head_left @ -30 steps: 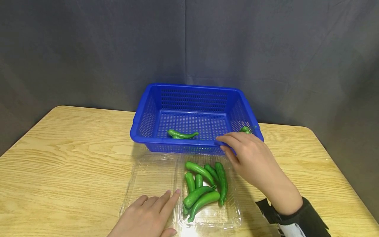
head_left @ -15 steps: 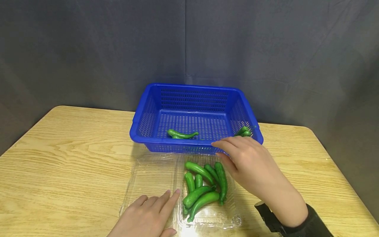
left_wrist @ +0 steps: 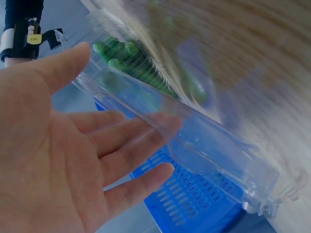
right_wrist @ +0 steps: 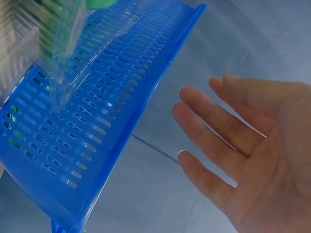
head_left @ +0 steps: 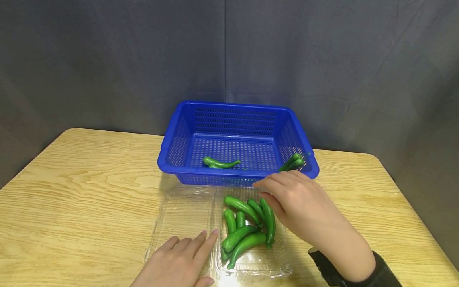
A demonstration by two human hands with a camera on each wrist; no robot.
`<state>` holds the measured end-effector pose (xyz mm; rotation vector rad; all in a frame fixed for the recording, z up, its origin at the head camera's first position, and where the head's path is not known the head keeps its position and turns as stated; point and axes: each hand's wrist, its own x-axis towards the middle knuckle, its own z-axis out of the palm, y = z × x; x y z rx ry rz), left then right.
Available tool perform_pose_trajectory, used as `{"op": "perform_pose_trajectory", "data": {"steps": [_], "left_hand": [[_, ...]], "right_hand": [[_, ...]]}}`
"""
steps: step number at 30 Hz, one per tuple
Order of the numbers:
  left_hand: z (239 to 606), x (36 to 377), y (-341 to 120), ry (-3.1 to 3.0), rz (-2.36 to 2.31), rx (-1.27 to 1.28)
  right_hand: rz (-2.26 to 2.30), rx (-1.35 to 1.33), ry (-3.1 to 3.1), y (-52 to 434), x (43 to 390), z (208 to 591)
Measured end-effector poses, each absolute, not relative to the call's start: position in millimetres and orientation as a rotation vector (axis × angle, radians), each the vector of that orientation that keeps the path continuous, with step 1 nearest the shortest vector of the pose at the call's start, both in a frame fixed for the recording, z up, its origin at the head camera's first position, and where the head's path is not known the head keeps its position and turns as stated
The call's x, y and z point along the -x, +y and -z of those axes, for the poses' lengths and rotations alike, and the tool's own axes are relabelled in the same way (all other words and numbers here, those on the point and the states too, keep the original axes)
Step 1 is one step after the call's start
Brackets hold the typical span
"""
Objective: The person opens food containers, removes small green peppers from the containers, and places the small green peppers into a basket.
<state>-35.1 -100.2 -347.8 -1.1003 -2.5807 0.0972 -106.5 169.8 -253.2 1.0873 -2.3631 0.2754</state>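
Observation:
My left hand point(head_left: 176, 259) lies with fingers extended over the clear plastic lid point(head_left: 186, 213) of a clamshell box. In the left wrist view its palm and spread fingers are seen beside the clear plastic. Several green peppers point(head_left: 245, 243) lie in the box's tray half point(head_left: 277, 261), stems pointing various ways. Over the tray's far right corner hangs my right hand point(head_left: 305, 205), fingers loosely bent. The right wrist view shows that hand point(right_wrist: 257, 141) with nothing in it, apart from the blue basket point(right_wrist: 107, 126).
Just behind the box stands the blue perforated basket point(head_left: 233, 105). Green peppers point(head_left: 220, 163) lie near its front wall, and others point(head_left: 294, 161) at its front right corner. The wooden table point(head_left: 89, 199) ends at a grey cloth backdrop point(head_left: 107, 59).
My right hand has drawn back from the basket's front rim, toward me and slightly left, uncovering more of the peppers in its right corner. My left hand stays put.

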Motion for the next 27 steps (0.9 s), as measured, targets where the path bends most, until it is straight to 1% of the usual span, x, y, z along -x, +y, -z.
{"op": "perform_pose_trajectory", "data": {"steps": [17,27], "left_hand": [[346.8,34.4,-100.1,-2.594,-0.104,1.1],[343.8,33.3,-98.7,-2.713,-0.07,1.085]], "right_hand": [[-0.213,-1.13,-2.519,168.9,103.9,253.8],[-0.158,-1.093,-2.719,166.7,99.8,257.9]]}}
